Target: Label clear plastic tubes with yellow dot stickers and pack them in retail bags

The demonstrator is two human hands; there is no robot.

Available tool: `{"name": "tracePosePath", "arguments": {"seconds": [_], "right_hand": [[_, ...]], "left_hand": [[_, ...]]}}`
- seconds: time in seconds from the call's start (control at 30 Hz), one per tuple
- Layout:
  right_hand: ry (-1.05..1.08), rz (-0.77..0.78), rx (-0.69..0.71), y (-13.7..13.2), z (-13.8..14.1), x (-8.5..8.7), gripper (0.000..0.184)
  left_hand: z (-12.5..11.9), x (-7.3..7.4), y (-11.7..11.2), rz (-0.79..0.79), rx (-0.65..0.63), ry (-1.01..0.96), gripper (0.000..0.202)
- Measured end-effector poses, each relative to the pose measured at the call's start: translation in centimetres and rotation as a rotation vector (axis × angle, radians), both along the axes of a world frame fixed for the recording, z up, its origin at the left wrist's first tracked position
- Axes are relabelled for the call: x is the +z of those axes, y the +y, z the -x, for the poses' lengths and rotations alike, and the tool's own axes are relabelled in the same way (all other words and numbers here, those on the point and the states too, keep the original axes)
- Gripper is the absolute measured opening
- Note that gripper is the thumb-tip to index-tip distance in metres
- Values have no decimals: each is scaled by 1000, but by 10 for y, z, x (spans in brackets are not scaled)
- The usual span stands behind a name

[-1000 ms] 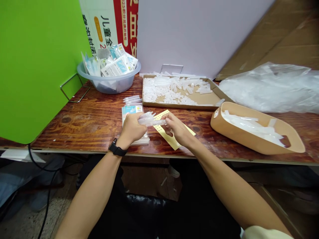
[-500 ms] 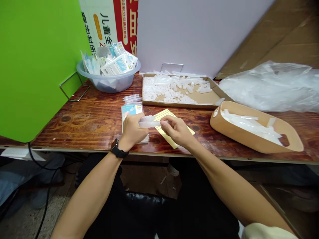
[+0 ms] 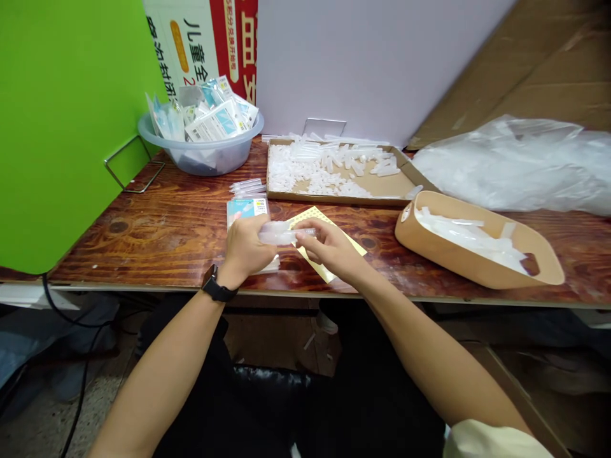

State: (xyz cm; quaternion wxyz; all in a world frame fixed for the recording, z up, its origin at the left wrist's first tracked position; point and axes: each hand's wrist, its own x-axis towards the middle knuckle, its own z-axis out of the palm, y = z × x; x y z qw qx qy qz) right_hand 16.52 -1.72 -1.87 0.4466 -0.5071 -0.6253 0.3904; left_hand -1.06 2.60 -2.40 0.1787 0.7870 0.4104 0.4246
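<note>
Several translucent plastic tubes point(image 3: 274, 234) are bunched in my left hand point(image 3: 245, 249), whose fingers wrap round them. My right hand point(image 3: 329, 251) is at the right end of the bunch, thumb and fingers closed on a clear tube with a ridged end point(image 3: 308, 232). Beneath my hands a yellow sheet with rows of small dots point(image 3: 351, 243) lies askew on the table. Blue and white packets point(image 3: 248, 207) sit under and behind my left hand, partly hidden by it. Several clear tubes point(image 3: 247, 186) lie just beyond those packets.
A shallow cardboard tray point(image 3: 334, 199) holds many small white pieces and tubes. To its left stands a blue basin point(image 3: 210, 159) full of packets. A tan bin point(image 3: 458, 264) with white strips is at right, before a clear plastic bag point(image 3: 515, 165). A green panel point(image 3: 71, 127) borders the left.
My right thumb and fingers have shifted along the bunch, and the ridged tube end now shows between them. My left hand keeps its hold. The whole view has shifted slightly.
</note>
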Motion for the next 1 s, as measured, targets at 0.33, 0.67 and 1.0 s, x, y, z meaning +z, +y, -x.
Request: {"name": "tracePosePath", "arguments": {"seconds": [0.33, 0.67, 1.0], "right_hand": [[110, 1, -140, 5, -10, 7, 30], [-1, 16, 6, 7, -4, -1, 42], [-244, -267, 14, 6, -3, -8, 22]], "left_hand": [[-3, 12, 12, 574, 13, -310, 20], [-5, 10, 13, 714, -53, -417, 22], [-5, 6, 9, 638, -116, -202, 17]]}}
